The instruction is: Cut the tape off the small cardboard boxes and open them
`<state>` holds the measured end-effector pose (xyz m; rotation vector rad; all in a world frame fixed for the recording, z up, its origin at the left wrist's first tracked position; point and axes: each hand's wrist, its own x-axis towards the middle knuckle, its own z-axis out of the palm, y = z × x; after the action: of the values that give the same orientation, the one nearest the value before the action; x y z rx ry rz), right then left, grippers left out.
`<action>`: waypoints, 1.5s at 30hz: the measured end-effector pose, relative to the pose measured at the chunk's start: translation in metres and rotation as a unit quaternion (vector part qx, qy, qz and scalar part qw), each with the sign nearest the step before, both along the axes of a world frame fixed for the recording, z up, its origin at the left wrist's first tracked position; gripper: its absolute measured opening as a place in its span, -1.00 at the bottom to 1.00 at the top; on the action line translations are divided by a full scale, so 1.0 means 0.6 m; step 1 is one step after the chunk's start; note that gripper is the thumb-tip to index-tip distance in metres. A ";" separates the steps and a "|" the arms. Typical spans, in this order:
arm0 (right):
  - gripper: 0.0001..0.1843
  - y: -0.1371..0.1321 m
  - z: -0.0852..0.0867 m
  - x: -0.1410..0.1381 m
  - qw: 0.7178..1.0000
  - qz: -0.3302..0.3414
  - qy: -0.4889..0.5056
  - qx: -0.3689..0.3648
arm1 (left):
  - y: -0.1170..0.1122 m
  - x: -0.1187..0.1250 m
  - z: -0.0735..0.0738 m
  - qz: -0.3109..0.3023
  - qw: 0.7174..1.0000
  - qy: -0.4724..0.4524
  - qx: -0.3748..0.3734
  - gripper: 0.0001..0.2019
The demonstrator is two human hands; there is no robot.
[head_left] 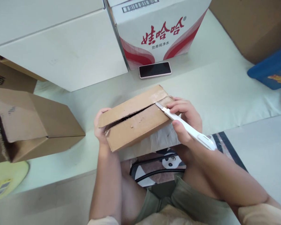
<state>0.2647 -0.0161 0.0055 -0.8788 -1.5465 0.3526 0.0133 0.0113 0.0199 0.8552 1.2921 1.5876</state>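
Observation:
Over the near edge of the pale-covered table, a small brown cardboard box (pixel 135 129) is held tilted, its two top flaps parted by a dark slit along most of the seam. My left hand (pixel 100 123) grips the box's left end, with most of the fingers hidden behind it. My right hand (pixel 187 115) is closed around a white utility knife (pixel 192 129), fingers also against the box's right end. The knife's blade tip meets the seam near that right end. What lies inside the box cannot be made out.
Behind the box lies a black-screened phone (pixel 155 70), in front of a white-and-red water carton (pixel 164 31). A large white box (pixel 67 56) stands at back left, an opened brown carton (pixel 53 122) at left. A blue container (pixel 271 68) is at right.

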 end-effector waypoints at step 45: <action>-0.76 -0.008 0.079 -0.043 0.962 -0.010 -0.274 0.000 | 0.011 -0.059 -0.031 0.022 0.994 0.083 0.069 -0.81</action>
<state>0.2387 -0.0212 0.0526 -1.0472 -2.0418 0.0923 -0.0218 0.0176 0.0012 1.0719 1.3355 1.6848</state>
